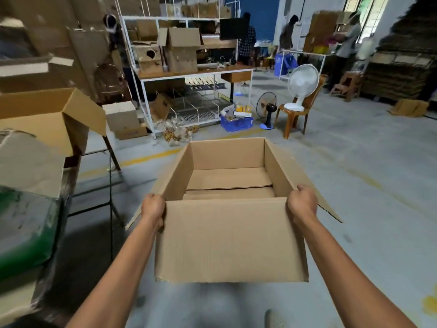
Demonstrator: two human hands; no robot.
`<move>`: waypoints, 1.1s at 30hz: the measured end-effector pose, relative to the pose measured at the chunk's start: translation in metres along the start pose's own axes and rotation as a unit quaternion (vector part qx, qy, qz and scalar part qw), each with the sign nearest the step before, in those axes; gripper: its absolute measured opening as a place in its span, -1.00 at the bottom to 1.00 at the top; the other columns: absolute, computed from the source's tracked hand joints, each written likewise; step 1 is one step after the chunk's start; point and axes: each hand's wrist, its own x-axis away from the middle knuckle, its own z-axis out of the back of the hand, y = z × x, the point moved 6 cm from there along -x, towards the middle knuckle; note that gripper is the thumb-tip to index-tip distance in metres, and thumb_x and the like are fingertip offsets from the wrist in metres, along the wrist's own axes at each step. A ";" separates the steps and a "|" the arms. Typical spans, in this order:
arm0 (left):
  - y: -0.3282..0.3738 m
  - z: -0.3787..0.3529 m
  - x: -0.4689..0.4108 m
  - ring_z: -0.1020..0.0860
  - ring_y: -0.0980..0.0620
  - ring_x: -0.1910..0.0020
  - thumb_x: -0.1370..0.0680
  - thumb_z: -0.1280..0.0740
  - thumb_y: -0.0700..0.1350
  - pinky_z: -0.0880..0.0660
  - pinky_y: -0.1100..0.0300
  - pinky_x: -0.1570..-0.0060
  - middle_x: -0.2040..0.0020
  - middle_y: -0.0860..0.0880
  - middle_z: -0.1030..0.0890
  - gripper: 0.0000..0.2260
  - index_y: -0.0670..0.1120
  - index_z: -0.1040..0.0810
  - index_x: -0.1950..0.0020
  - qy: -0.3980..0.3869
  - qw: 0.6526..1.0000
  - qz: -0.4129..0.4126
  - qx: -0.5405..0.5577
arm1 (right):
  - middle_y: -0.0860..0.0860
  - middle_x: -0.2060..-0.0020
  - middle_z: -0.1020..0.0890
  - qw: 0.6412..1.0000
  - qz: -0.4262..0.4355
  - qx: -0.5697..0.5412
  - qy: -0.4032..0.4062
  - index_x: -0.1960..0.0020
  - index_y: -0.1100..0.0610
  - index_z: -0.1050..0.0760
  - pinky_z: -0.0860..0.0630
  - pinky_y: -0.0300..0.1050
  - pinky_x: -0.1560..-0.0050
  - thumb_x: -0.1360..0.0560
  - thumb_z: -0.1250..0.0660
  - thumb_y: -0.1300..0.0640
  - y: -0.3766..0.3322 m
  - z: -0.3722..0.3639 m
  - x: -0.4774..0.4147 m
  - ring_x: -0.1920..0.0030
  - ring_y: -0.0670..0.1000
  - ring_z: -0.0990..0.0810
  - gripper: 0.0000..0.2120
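An open brown cardboard box (230,240) hangs in front of me above the concrete floor, its top flaps folded outward and its inside holding nothing. My left hand (153,207) grips the box's near left corner. At the near right corner my right hand (302,202) grips the rim. The near flap hangs down toward me and hides the box's front wall.
A table (68,166) with an open carton (54,117) and a green-wrapped bundle (26,230) stands at my left. Ahead are a white shelf rack (189,76) with boxes, a blue crate (236,123), two fans (301,84) and a plastic chair (293,117). Several people work at the back.
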 end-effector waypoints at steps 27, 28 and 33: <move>0.191 -0.142 -0.264 -0.38 -0.04 -0.40 -0.57 -0.16 -0.32 -0.29 0.16 -0.36 -0.47 -0.04 -0.39 -0.47 -0.09 -0.32 -0.55 0.305 0.933 -0.071 0.177 | 0.13 -0.37 -0.54 0.945 0.194 -0.205 -0.166 -0.44 0.20 -0.46 -0.37 0.01 -0.40 -0.49 -0.10 0.42 -0.289 -0.308 -0.398 -0.39 0.16 -0.48 -0.45; 0.198 -0.138 -0.280 -0.33 -0.03 -0.45 -0.57 -0.17 -0.34 -0.25 0.18 -0.39 -0.51 -0.05 -0.36 -0.46 -0.10 -0.31 -0.56 0.319 0.929 -0.079 0.172 | 0.12 -0.38 -0.54 0.940 0.202 -0.219 -0.167 -0.45 0.20 -0.45 -0.37 0.00 -0.42 -0.49 -0.10 0.43 -0.304 -0.324 -0.405 -0.39 0.14 -0.48 -0.44; 0.245 -0.113 -0.351 -0.30 -0.03 -0.50 -0.54 -0.18 -0.39 -0.19 0.11 -0.51 -0.53 -0.07 -0.35 -0.43 -0.11 -0.32 -0.55 0.368 0.907 -0.123 0.165 | 0.09 -0.42 -0.49 0.916 0.231 -0.271 -0.183 -0.48 0.23 -0.40 -0.28 -0.22 -0.43 -0.49 -0.09 0.46 -0.389 -0.401 -0.428 -0.44 0.06 -0.43 -0.42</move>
